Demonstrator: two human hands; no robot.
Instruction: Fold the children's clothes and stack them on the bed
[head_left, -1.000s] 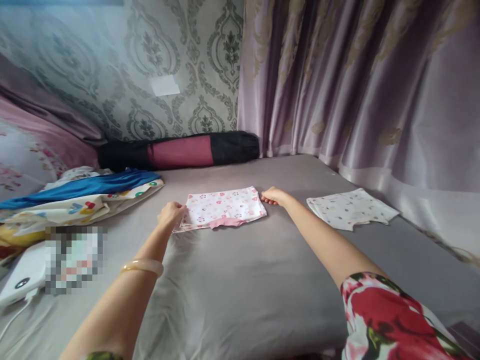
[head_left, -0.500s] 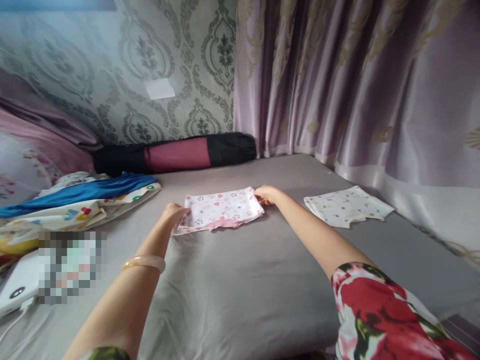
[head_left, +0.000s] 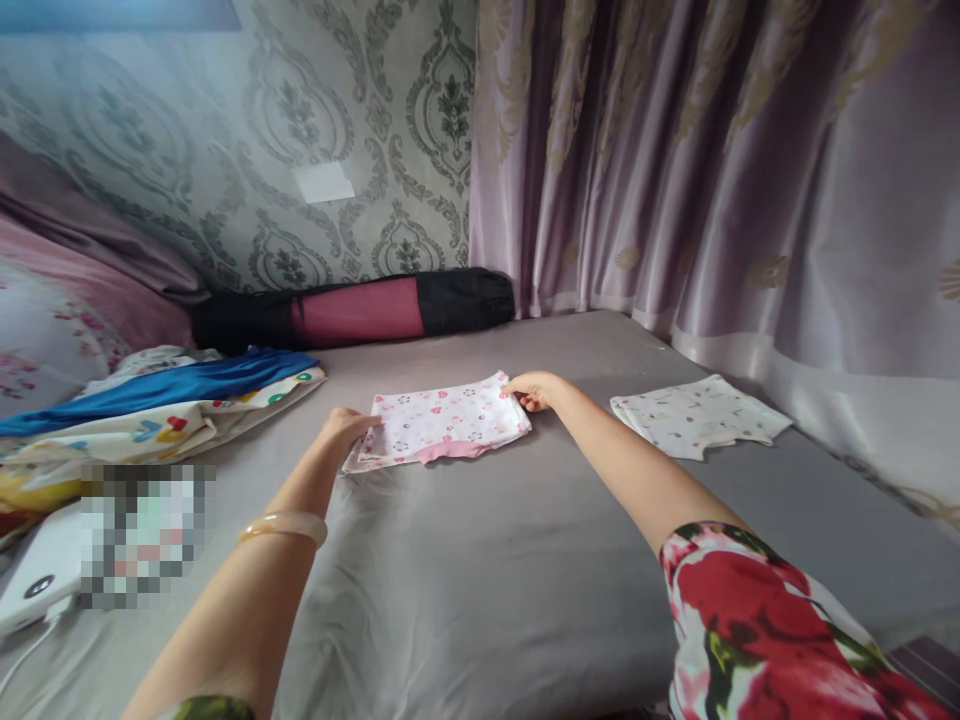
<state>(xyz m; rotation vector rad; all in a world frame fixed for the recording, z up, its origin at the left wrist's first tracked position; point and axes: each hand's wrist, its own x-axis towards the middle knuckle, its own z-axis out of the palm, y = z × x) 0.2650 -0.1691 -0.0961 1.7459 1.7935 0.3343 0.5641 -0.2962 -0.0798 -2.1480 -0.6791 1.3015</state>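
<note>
A small white garment with pink and red prints lies folded on the grey bed sheet, its pink trim along the near edge. My left hand grips its left edge, thumb on top and the other fingers mostly hidden. At the far right corner my right hand pinches the cloth between thumb and fingers. Off to the right, beyond my right forearm, a second white garment with small dark prints lies flat and untouched by either hand.
A heap of clothes, blue cloth among them, lies on the left. Nearer sits a white device with a cable, beside a blurred patch. A black and maroon long bag rests along the wall. Purple curtains hang at the right.
My right hand's fingers have moved slightly left over the garment's far right corner. My left hand stays at the left edge. The view has shifted a little.
</note>
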